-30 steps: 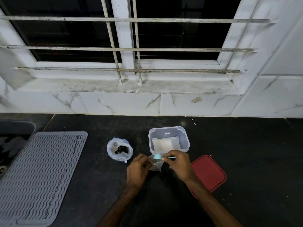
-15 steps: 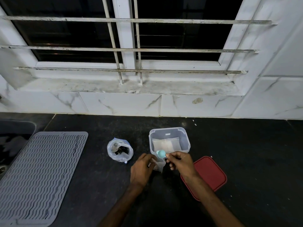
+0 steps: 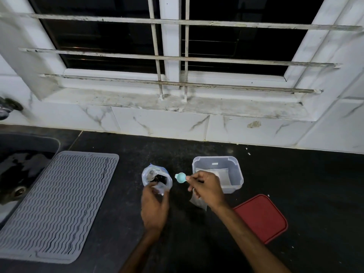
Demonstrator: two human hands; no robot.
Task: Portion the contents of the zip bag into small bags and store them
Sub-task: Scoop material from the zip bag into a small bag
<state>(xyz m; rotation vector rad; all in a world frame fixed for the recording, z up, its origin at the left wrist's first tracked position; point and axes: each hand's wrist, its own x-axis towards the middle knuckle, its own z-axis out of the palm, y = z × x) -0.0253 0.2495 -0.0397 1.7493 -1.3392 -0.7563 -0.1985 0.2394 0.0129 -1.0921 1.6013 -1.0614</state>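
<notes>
An open clear zip bag [image 3: 156,177] with dark contents stands on the black counter. My left hand [image 3: 154,206] grips its near edge. My right hand [image 3: 205,189] pinches the handle of a small teal spoon [image 3: 180,177], whose bowl hangs between the zip bag and a clear plastic box [image 3: 235,168]. A small clear bag [image 3: 198,201] lies on the counter under my right wrist, partly hidden. Inside the box lie flat small bags [image 3: 223,174].
A red lid [image 3: 262,217] lies to the right of my right forearm. A grey ridged drying mat [image 3: 59,201] covers the counter's left side, beside a dark sink [image 3: 17,174]. A tiled wall and barred window rise behind.
My left hand let go of the small bag and moved left onto the zip bag. My right hand carried the spoon left, away from the small bag, which now lies on the counter.
</notes>
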